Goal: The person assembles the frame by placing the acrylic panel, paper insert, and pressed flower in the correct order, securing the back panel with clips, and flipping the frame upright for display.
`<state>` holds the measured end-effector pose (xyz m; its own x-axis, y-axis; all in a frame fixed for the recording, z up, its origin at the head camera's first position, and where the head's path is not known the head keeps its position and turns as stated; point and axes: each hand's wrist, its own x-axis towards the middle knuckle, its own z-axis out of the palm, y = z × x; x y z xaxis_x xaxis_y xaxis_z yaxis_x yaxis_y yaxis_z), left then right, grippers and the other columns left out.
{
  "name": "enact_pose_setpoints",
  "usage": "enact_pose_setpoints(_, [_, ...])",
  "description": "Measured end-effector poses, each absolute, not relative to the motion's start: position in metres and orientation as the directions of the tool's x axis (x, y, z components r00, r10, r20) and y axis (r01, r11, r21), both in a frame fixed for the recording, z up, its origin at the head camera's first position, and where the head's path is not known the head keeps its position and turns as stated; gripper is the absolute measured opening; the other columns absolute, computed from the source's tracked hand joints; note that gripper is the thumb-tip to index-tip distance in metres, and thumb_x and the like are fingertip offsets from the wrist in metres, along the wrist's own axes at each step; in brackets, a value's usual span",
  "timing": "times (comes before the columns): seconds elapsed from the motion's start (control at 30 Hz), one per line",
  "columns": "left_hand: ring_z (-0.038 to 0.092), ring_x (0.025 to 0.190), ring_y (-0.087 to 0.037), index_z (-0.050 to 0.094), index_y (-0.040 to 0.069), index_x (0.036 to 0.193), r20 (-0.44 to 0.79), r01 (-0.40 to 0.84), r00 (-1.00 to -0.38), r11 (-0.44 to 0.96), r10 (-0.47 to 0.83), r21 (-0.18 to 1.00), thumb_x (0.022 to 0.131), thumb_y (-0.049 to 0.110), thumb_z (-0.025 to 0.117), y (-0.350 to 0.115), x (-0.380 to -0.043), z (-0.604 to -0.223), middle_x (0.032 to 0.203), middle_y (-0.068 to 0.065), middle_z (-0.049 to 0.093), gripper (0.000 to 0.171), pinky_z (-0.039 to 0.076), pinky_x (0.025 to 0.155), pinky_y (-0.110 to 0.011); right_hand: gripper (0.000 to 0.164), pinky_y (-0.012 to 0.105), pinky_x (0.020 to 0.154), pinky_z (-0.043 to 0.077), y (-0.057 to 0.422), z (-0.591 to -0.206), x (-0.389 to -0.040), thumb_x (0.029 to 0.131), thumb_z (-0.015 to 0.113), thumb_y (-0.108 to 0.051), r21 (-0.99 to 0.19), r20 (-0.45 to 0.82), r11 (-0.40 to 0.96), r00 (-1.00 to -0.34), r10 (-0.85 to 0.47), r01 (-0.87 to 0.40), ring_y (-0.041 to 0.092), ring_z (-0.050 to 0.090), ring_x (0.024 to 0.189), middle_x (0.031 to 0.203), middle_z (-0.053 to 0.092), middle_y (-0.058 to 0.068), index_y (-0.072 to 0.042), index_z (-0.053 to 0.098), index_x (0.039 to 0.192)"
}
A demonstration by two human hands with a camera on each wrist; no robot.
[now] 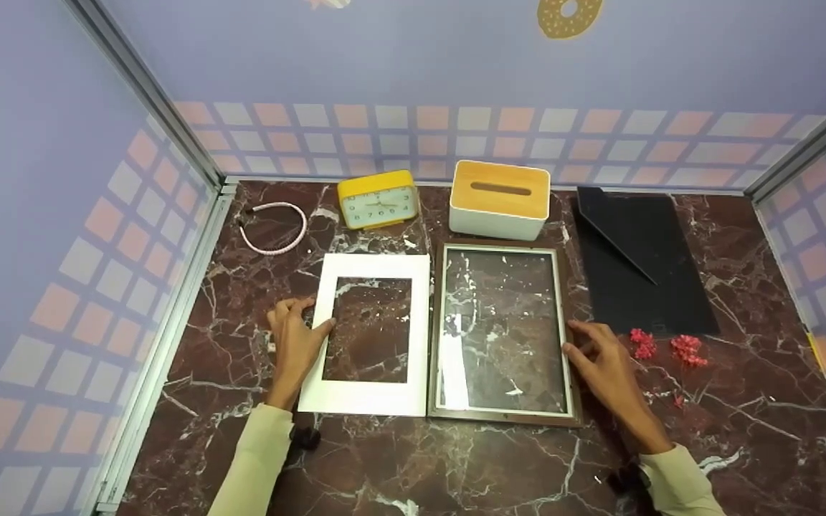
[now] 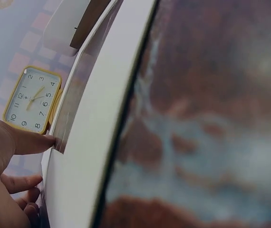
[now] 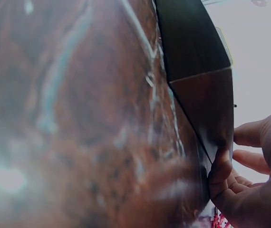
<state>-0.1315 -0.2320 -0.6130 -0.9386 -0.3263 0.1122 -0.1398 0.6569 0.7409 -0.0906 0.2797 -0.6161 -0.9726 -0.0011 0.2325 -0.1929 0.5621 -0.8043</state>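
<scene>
A white photo mat (image 1: 373,398) with a rectangular opening lies on the marble-patterned table. My left hand (image 1: 297,344) pinches its left edge, thumb over the border and the other fingers at the outer side; the thumb and border (image 2: 85,137) also show in the left wrist view. Directly right of the mat lies a brown picture frame (image 1: 505,417) with a clear pane inside a pale inner rim. My right hand (image 1: 605,362) holds its right side by the fingertips. In the right wrist view, fingers meet the frame's dark outer side (image 3: 207,107).
Behind stand a yellow alarm clock (image 1: 378,204) and a tissue box (image 1: 499,208) with a wooden lid. A headband (image 1: 303,229) lies back left. To the right are a black backing board (image 1: 649,308) with a raised flap and red flower sprigs (image 1: 687,350).
</scene>
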Motion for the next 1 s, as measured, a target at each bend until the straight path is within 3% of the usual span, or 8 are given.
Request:
enact_pose_setpoints(0.5, [0.047,0.122,-0.047,0.076,-0.012,0.109,0.035,-0.285,-0.919,0.72,-0.394,0.633,0.088,0.013,0.09,-0.224,-0.134,-0.601,0.126,-0.029,0.057,0.036,0.045,0.107,-0.06,0.041,0.009,0.069,0.048,0.28,-0.616,-0.092,0.094,0.082,0.007,-0.794,0.249,0.57,-0.968,-0.015,-0.213,0.007,0.064,0.077,0.118,0.07,0.023,0.006,0.074,0.134])
enact_pose_setpoints(0.7, [0.058,0.117,-0.05,0.077,-0.008,0.108,-0.008,-0.32,-0.912,0.701,-0.41,0.638,0.089,0.019,0.089,-0.231,-0.138,-0.603,0.118,-0.028,0.069,0.034,0.046,0.101,-0.069,0.041,0.01,0.068,0.046,0.28,-0.617,-0.092,0.093,0.083,0.006,-0.787,0.263,0.574,-0.965,-0.021,-0.227,0.005,0.063,0.076,0.119,0.07,0.021,0.006,0.074,0.134])
enact_pose_setpoints(0.83, [0.07,0.1,-0.043,0.073,-0.003,0.113,-0.018,-0.309,-0.916,0.679,-0.4,0.665,0.091,0.023,0.09,-0.245,-0.146,-0.621,0.103,-0.02,0.076,0.038,0.056,0.087,-0.061,0.041,0.009,0.068,0.047,0.28,-0.617,-0.092,0.093,0.083,0.008,-0.793,0.261,0.566,-0.965,-0.017,-0.225,0.003,0.062,0.075,0.118,0.07,0.022,0.007,0.074,0.133])
enact_pose_setpoints(0.93, [0.072,0.088,-0.035,0.072,-0.002,0.119,-0.023,-0.283,-0.927,0.657,-0.375,0.699,0.091,0.022,0.091,-0.254,-0.152,-0.628,0.096,-0.014,0.077,0.042,0.057,0.077,-0.052,0.041,0.009,0.068,0.047,0.28,-0.617,-0.092,0.093,0.083,0.008,-0.797,0.258,0.562,-0.966,-0.016,-0.222,0.003,0.062,0.075,0.117,0.069,0.022,0.007,0.074,0.133])
enact_pose_setpoints(1.0, [0.07,0.086,-0.033,0.072,-0.007,0.124,-0.057,-0.271,-0.935,0.602,-0.349,0.751,0.092,0.014,0.089,-0.254,-0.15,-0.615,0.095,-0.016,0.075,0.042,0.057,0.075,-0.047,0.041,0.01,0.068,0.047,0.281,-0.618,-0.092,0.093,0.082,0.008,-0.797,0.256,0.563,-0.967,-0.018,-0.221,0.004,0.062,0.075,0.117,0.069,0.021,0.007,0.074,0.133])
